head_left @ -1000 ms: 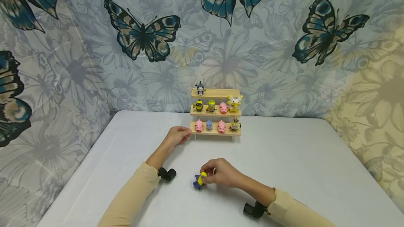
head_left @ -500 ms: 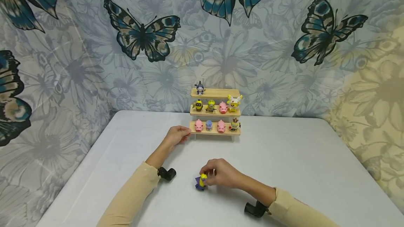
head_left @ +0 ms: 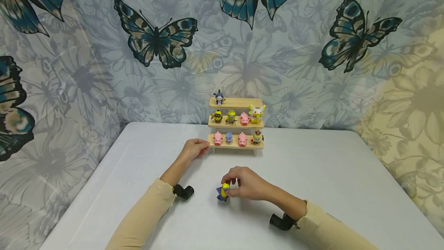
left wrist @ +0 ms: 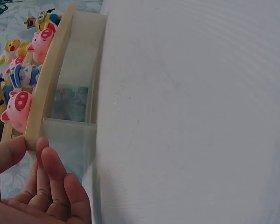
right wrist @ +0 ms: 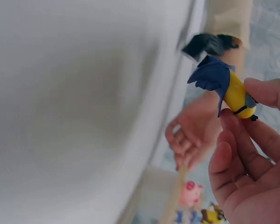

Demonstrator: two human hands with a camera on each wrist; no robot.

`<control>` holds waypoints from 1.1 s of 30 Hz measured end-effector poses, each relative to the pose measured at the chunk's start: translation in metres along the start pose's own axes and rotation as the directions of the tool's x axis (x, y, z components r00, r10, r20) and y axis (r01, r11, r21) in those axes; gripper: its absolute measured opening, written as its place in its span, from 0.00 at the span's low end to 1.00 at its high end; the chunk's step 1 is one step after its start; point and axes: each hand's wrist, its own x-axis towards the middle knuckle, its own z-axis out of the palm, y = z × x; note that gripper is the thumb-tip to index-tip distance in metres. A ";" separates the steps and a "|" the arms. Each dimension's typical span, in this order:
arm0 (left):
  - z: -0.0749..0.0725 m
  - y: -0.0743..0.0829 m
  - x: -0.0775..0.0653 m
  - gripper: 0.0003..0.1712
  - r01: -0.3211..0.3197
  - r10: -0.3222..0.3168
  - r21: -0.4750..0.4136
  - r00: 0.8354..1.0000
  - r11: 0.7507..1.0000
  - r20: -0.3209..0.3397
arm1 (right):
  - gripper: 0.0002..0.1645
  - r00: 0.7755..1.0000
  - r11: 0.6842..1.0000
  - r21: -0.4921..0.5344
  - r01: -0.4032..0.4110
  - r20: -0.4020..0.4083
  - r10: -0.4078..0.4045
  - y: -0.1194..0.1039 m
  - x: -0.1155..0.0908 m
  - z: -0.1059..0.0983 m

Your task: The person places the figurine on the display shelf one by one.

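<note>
My right hand (head_left: pixel 248 184) pinches a small yellow Minion figurine (head_left: pixel 225 190) with a blue-purple cape, low over the front middle of the table. In the right wrist view, thumb and fingertips grip the yellow body of the figurine (right wrist: pixel 235 95), and its cape flares away from the hand. My left hand (head_left: pixel 195 148) reaches to the left end of a three-tier wooden display stand (head_left: pixel 243 103). Seen from the left wrist, its thumb and index finger pinch the end of the bottom plank (left wrist: pixel 43 105), just beside a pink pig figure (left wrist: pixel 18 111).
A single dark-blue figure (head_left: pixel 219 97) stands on the top tier's left end. The lower tiers carry pink pigs (head_left: pixel 242 139), a small blue figure (head_left: pixel 229 138) and several yellow figures. White cloth (head_left: pixel 305 173) covers the table; a butterfly-print backdrop (head_left: pixel 156 88) hangs behind.
My right hand, with the Minion figurine, has shifted slightly right and farther from me toward the stand. The left hand keeps its hold on the plank end.
</note>
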 end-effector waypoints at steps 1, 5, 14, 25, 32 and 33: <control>0.000 0.000 0.000 0.14 0.001 -0.001 0.000 1.000 1.000 0.000 | 0.12 1.000 1.000 -0.005 0.004 -0.009 -0.004 -0.001 0.000 -0.003; 0.001 0.000 0.000 0.15 -0.003 0.003 0.003 1.000 1.000 -0.006 | 0.11 0.998 0.999 -0.041 0.022 -0.049 -0.024 -0.004 0.002 -0.018; 0.002 0.004 0.004 0.17 0.011 -0.013 -0.046 0.999 0.999 -0.048 | 0.13 0.994 0.993 -0.074 0.096 -0.036 -0.098 -0.004 0.012 -0.051; 0.005 0.003 0.005 0.16 0.013 -0.017 -0.070 0.998 0.997 -0.052 | 0.14 0.994 0.989 -0.151 0.009 -0.106 -0.025 -0.018 0.025 -0.091; 0.005 0.004 0.005 0.15 0.022 -0.025 -0.061 0.998 0.998 -0.051 | 0.15 0.989 0.986 -0.161 -0.033 -0.144 0.009 -0.024 0.035 -0.110; 0.004 0.004 0.005 0.15 0.023 -0.026 -0.060 0.998 0.998 -0.051 | 0.15 0.989 0.987 -0.157 -0.032 -0.146 0.009 -0.025 0.037 -0.113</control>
